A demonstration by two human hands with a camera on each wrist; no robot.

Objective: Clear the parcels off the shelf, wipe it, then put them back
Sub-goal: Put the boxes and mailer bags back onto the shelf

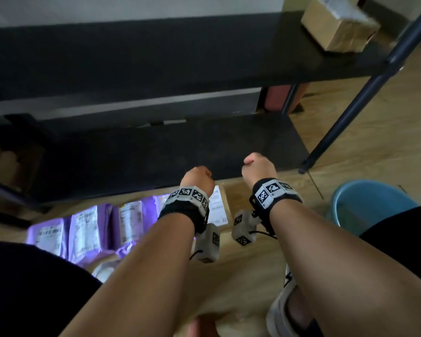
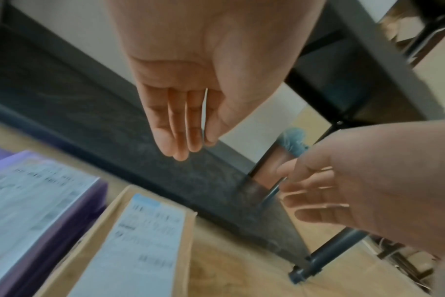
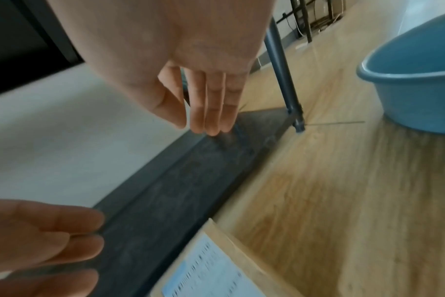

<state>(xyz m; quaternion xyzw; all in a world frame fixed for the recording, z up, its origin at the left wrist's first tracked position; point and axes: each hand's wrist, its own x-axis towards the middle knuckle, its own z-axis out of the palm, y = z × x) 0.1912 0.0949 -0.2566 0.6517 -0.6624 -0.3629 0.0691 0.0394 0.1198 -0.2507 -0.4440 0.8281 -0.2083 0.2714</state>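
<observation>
The lower black shelf (image 1: pixel 180 147) lies bare. My left hand (image 1: pixel 197 176) and right hand (image 1: pixel 255 166) hover side by side over its front edge, neither holding anything. In the left wrist view the left hand (image 2: pixel 181 124) hangs with fingers loose and together; in the right wrist view the right hand (image 3: pixel 203 104) looks the same. Several purple parcels (image 1: pixel 88 229) lie on the floor in front of the shelf. A flat brown parcel (image 1: pixel 226 203) with a white label lies under my wrists, the same brown parcel (image 2: pixel 130 241) beside a purple parcel (image 2: pixel 38 211).
The upper shelf (image 1: pixel 156 57) carries a brown cardboard box (image 1: pixel 338 25) at its right end. A blue basin (image 1: pixel 370 203) stands on the wooden floor at the right. A dark shelf leg (image 1: pixel 350 105) runs down to the floor beside the lower shelf's right corner.
</observation>
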